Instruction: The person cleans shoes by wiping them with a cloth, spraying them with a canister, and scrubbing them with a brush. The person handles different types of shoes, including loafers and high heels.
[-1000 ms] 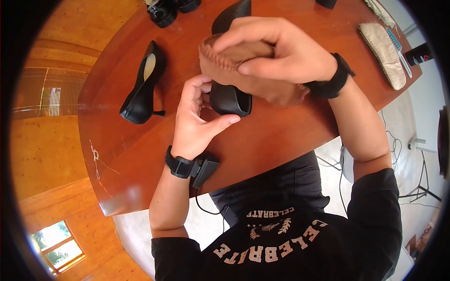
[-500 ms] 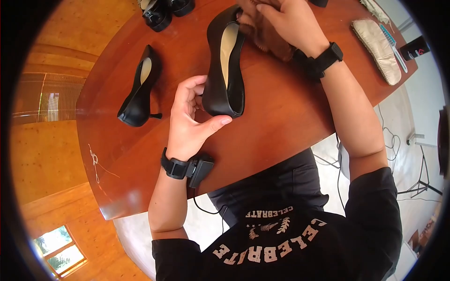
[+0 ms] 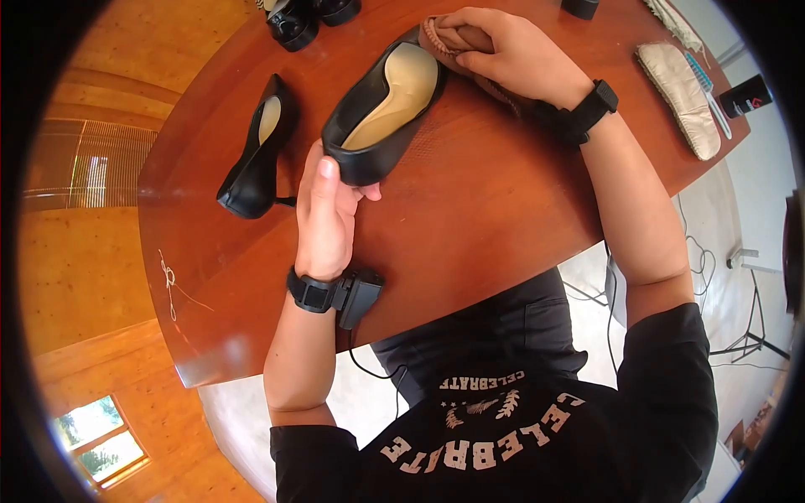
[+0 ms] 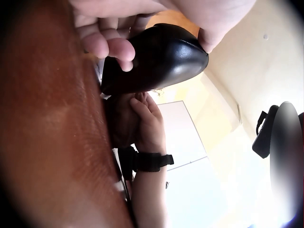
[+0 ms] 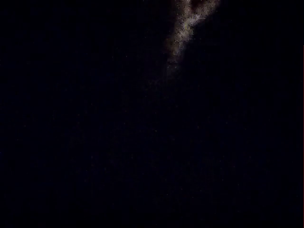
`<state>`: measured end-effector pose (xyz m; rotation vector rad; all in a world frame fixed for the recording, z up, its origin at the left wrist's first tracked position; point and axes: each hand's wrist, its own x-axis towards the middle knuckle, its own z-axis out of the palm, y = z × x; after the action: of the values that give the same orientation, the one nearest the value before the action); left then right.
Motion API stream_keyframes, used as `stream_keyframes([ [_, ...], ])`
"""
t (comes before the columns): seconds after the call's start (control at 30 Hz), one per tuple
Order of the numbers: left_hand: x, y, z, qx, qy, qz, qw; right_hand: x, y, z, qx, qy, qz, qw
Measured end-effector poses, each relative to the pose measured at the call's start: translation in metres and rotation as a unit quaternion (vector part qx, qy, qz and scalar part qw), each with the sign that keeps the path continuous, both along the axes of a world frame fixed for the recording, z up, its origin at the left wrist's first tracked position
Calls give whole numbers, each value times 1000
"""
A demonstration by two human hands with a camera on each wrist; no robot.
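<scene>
In the head view, my left hand (image 3: 325,222) grips a black high-heeled shoe (image 3: 377,163) by its heel end, thumb on the back rim and fingers beneath. The shoe's beige insole faces up and its toe points away to the upper right. My right hand (image 3: 528,63) holds a bunched brown cloth (image 3: 436,40) against the toe, which the cloth partly covers. The left wrist view shows the shoe's glossy back (image 4: 175,57) under the left fingers, with the right hand (image 4: 152,126) beyond it. The right wrist view is nearly all dark.
A matching black heeled shoe (image 3: 247,193) lies on the brown table (image 3: 470,226) to the left. More black shoes (image 3: 293,25) stand at the far edge. On the right are a beige pad (image 3: 679,101), a blue-bristled brush (image 3: 700,75) and a black can (image 3: 745,96). String (image 3: 168,281) lies near the left edge.
The left hand has turned the shoe so its opening faces up and its toe swings right. The right hand with the cloth moved away up the shoe, then came back against the toe.
</scene>
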<state>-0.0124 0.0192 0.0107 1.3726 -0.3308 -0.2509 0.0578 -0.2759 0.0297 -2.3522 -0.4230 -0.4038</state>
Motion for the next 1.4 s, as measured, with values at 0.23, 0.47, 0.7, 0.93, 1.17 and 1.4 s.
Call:
stream_keyframes([
  [0.23, 2, -1, 0, -11, 25, 12, 1000, -7, 4, 6, 0, 44, 18, 999],
  [0.47, 2, -3, 3, -7, 34, 24, 999, -3, 3, -6, -31, -33, 30, 999],
  [0.7, 2, -2, 2, -2, 32, 24, 999, -5, 5, -4, -44, -14, 32, 998],
  [0.93, 3, 0, 0, -6, 28, 16, 999, -6, 7, -7, -38, -51, 32, 997],
  [1.17, 3, -1, 0, -26, 49, 14, 998, -8, 11, -6, -26, -60, 50, 997],
  [1.4, 4, 2, -2, -25, 47, 4, 999, -18, 18, 8, 20, 37, 194, 980],
])
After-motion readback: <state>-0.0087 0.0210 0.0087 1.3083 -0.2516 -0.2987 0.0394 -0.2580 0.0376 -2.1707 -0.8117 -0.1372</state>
